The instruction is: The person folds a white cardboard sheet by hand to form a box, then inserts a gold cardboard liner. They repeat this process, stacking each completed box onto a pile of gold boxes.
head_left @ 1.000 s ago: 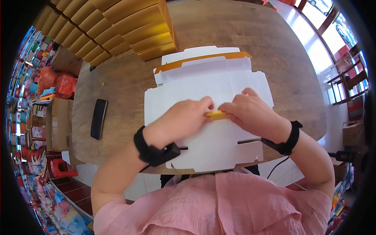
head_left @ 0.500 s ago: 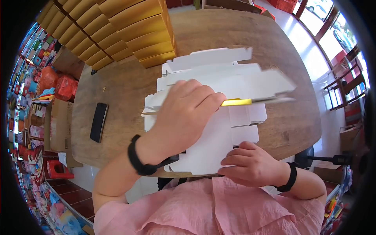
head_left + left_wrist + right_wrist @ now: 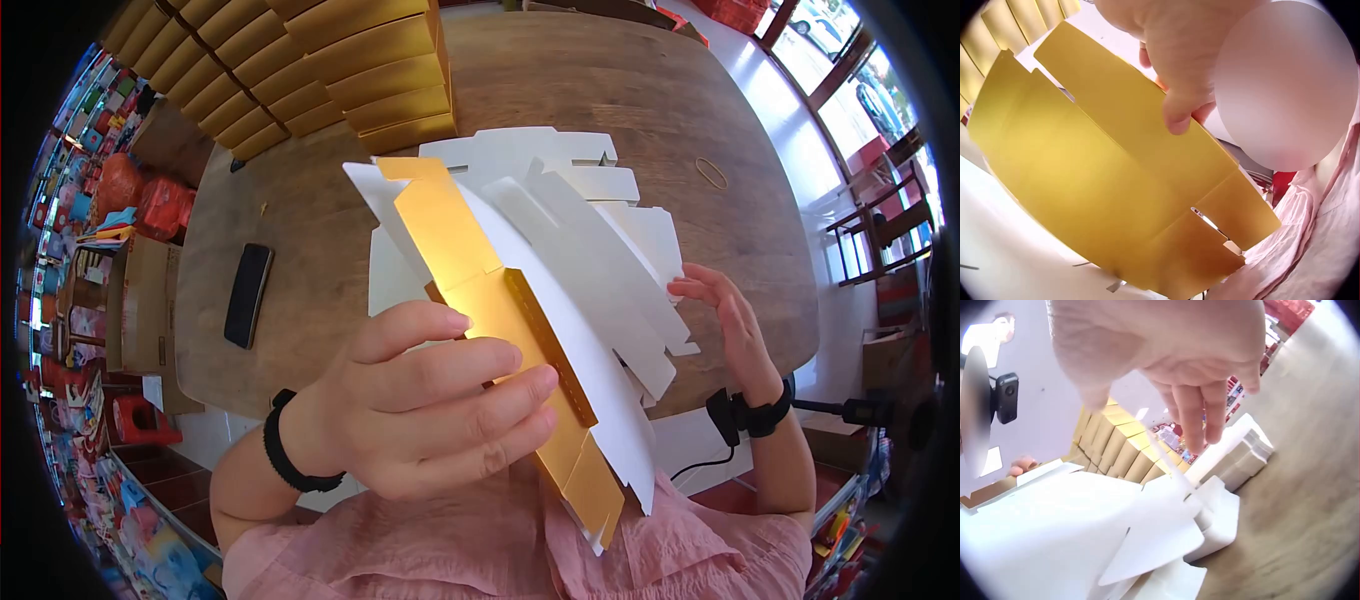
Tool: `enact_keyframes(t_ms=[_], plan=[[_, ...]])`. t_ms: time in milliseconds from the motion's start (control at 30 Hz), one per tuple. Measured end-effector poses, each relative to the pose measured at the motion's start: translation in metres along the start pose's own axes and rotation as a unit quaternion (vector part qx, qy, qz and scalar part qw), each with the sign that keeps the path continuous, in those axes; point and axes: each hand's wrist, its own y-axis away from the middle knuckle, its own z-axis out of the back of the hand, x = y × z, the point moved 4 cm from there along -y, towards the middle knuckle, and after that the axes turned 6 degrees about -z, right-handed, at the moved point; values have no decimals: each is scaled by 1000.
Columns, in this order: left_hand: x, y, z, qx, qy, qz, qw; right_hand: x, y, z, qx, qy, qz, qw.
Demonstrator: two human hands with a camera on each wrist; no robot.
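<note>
My left hand point(image 3: 430, 400) grips a flat cardboard box blank point(image 3: 455, 250) by one edge, raised and tilted over the table's near side. Its outside is shiny gold and its inside white, with creased flaps and slots. In the left wrist view the thumb presses on the gold face point(image 3: 1085, 162) and the other fingers are mostly hidden. Beyond it, more white blanks point(image 3: 520, 150) lie stacked on the table. My right hand point(image 3: 735, 325) holds nothing; its fingers are extended near the right edge of the white cardboard. In the right wrist view the fingers point(image 3: 1191, 415) hang above white flaps.
Stacked gold boxes point(image 3: 390, 85) stand at the back left of the wooden table point(image 3: 560, 70). A black phone point(image 3: 248, 295) lies on the left and a rubber band point(image 3: 711, 173) on the right. Beside the table is a brown carton point(image 3: 145, 310).
Both hands were together at a small gold edge over the white cardboard. The left hand then lifted the blank and swung it closer, showing its gold side. The right hand moved away to the right.
</note>
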Motion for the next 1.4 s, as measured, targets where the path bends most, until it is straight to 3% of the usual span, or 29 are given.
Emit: enact_keyframes(t_ms=[67, 100, 167, 233, 300, 333, 400, 433, 533, 600, 833, 933, 1000, 1100, 1267, 1333, 1400], plan=[[-2, 2, 1, -13, -32, -12, 999, 19, 3, -19, 51, 197, 40, 978], [-3, 2, 1, -26, -63, -25, 997, 24, 3, -23, 49, 197, 39, 978], [9, 8, 3, 9, -48, -13, 999, 23, 1, -23, -9, 336, -76, 939], [29, 20, 1, 46, -36, 4, 998, 28, 10, -24, -19, 318, -37, 947], [57, 46, -17, 105, 11, 131, 986, 32, 21, -35, -25, 297, 3, 955], [56, 58, -27, 107, 10, 134, 985, 36, 27, -49, -6, 275, 28, 961], [61, 85, -50, 129, 193, 301, 925, 35, 33, -65, 35, 286, 47, 957], [56, 94, -57, 187, 243, 326, 894, 35, 34, -68, 38, 282, 48, 957], [36, 101, -64, 177, 322, 340, 866, 37, 38, -75, 35, 324, 123, 937], [32, 107, -66, 124, 373, 347, 852, 37, 37, -73, 35, 317, 185, 930], [34, 104, -71, 102, 381, 335, 856, 31, 19, -73, 53, 256, 204, 943], [38, 98, -74, 85, 328, 359, 870, 43, 9, -76, 85, 294, 248, 919], [40, 85, -75, 167, 299, 321, 883, 57, 1, -82, 72, 329, 316, 887], [37, 64, -79, 243, 243, 311, 886, 72, -11, -96, 89, 333, 328, 879], [36, 46, -81, 267, 178, 279, 905, 80, -17, -112, 123, 404, 363, 831], [34, 45, -81, 262, 175, 276, 908, 76, -18, -115, 177, 480, 308, 802], [32, 48, -82, 260, 159, 296, 905, 74, -18, -118, 160, 482, 326, 797]])
